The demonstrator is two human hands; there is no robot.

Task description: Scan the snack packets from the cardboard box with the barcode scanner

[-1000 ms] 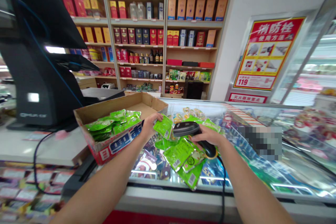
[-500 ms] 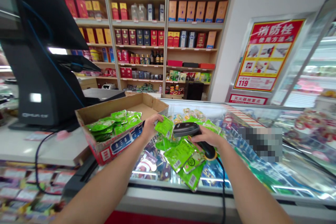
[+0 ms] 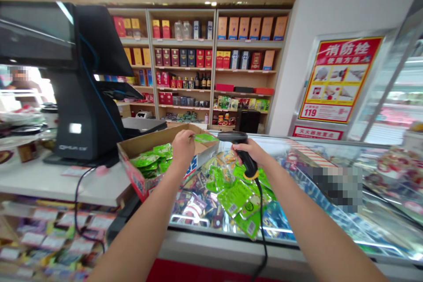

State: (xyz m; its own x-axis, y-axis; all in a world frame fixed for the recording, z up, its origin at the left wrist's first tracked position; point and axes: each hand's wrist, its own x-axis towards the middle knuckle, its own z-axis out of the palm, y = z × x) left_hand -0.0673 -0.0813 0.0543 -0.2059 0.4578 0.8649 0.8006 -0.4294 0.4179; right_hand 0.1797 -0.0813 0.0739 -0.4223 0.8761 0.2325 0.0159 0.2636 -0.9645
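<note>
My left hand (image 3: 183,144) is closed on a green snack packet (image 3: 205,138), held flat above the corner of a cardboard box (image 3: 139,179). More green packets (image 3: 150,161) lie inside that box. My right hand (image 3: 246,150) grips a black barcode scanner (image 3: 233,137) by its handle, with the head pointing left at the held packet. Its cable (image 3: 262,224) hangs down toward me. Below both hands a loose pile of green packets (image 3: 239,194) rests on the glass freezer lid (image 3: 297,211).
A black checkout terminal (image 3: 81,92) stands on the white counter (image 3: 49,180) at left, its cable trailing over the edge. Shelves of boxed goods (image 3: 198,57) fill the back wall. A red fire notice (image 3: 337,79) hangs on the right. A person stands far left.
My left hand lifted the green packet up over the box corner. My right hand raised the scanner and levelled it at the packet. The camera tilted upward.
</note>
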